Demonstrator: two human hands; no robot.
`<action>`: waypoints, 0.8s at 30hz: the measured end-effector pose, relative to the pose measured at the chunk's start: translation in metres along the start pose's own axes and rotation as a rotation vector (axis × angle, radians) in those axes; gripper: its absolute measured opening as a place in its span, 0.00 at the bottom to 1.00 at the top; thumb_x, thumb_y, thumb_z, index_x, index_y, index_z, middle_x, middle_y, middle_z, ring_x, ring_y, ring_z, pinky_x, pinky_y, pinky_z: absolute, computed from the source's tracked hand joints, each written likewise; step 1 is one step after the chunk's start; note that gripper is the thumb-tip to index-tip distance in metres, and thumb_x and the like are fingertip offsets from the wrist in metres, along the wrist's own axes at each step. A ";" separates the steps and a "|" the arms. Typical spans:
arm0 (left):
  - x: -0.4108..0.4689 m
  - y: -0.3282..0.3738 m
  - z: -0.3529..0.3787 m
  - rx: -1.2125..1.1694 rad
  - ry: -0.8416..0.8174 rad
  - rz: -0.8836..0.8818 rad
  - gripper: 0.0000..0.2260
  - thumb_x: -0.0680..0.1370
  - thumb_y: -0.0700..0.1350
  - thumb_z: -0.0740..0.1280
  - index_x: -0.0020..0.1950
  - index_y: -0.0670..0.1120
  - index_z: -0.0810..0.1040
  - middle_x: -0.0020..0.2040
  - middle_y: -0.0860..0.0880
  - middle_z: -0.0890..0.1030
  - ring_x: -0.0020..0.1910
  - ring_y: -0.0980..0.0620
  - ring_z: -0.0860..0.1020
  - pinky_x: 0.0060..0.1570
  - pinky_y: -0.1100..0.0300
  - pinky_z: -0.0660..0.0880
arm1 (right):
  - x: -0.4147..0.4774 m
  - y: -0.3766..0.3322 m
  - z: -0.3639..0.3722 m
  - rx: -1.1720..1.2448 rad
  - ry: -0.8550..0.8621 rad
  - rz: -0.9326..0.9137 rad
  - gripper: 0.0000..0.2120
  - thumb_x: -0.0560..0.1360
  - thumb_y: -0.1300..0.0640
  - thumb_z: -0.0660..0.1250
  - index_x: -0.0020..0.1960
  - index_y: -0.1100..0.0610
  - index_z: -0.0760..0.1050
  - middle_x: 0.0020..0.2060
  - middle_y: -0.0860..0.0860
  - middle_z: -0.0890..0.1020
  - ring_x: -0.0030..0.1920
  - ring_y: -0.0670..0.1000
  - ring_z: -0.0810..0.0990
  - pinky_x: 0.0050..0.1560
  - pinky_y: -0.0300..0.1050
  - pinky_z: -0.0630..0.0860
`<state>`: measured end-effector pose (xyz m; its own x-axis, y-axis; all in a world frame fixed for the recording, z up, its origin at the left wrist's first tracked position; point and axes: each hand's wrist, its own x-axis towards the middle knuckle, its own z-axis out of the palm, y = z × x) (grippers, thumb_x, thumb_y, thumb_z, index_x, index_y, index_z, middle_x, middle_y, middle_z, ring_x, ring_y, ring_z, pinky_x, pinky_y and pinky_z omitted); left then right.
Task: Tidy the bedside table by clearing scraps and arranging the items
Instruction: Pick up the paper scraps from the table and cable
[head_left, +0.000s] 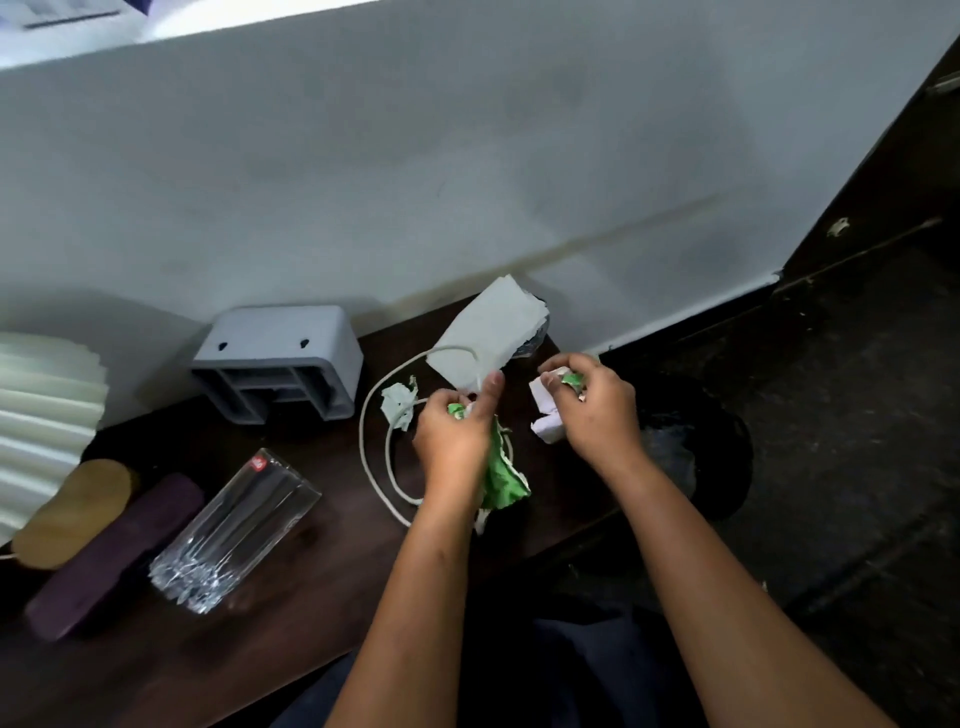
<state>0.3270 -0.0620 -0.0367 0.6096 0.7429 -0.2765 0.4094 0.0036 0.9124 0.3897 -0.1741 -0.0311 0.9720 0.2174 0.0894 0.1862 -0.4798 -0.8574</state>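
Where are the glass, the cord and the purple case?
glass (234, 530), head view, middle of its clear wall.
cord (362, 431), head view, left curve of its loop.
purple case (114, 551), head view, middle of its top face.

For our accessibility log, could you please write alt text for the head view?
Over a bedside table, the left hand grips a green wrapper while the right hand holds white and green scraps. A white cable, torn paper, a grey organiser and a clear glass lie nearby.

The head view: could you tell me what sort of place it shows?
Probably a bedroom corner: a dark table against a pale wall, carrying a pleated lamp, a white cable and a glass on its side.
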 end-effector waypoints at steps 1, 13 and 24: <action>0.002 0.002 -0.006 -0.056 0.019 -0.048 0.21 0.66 0.68 0.66 0.34 0.50 0.70 0.28 0.51 0.73 0.29 0.50 0.71 0.32 0.58 0.66 | -0.001 -0.005 0.004 0.045 0.006 0.000 0.01 0.72 0.57 0.69 0.43 0.53 0.80 0.35 0.48 0.79 0.39 0.48 0.76 0.35 0.35 0.67; 0.016 -0.009 -0.051 -0.472 0.239 -0.226 0.14 0.69 0.40 0.73 0.32 0.49 0.68 0.31 0.49 0.73 0.28 0.52 0.70 0.32 0.60 0.70 | -0.002 -0.028 0.043 0.489 0.062 0.174 0.07 0.68 0.61 0.74 0.37 0.54 0.76 0.32 0.49 0.79 0.31 0.43 0.76 0.34 0.37 0.73; 0.019 -0.017 -0.093 -0.475 0.262 -0.223 0.10 0.72 0.37 0.68 0.35 0.48 0.70 0.32 0.45 0.74 0.33 0.47 0.72 0.35 0.55 0.71 | -0.008 -0.055 0.126 -0.293 -0.193 -0.213 0.10 0.75 0.59 0.65 0.56 0.57 0.78 0.54 0.60 0.78 0.52 0.63 0.78 0.50 0.50 0.74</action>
<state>0.2683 0.0139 -0.0293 0.3310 0.8302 -0.4486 0.1227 0.4335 0.8928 0.3541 -0.0425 -0.0486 0.8679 0.4797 0.1289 0.4402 -0.6225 -0.6471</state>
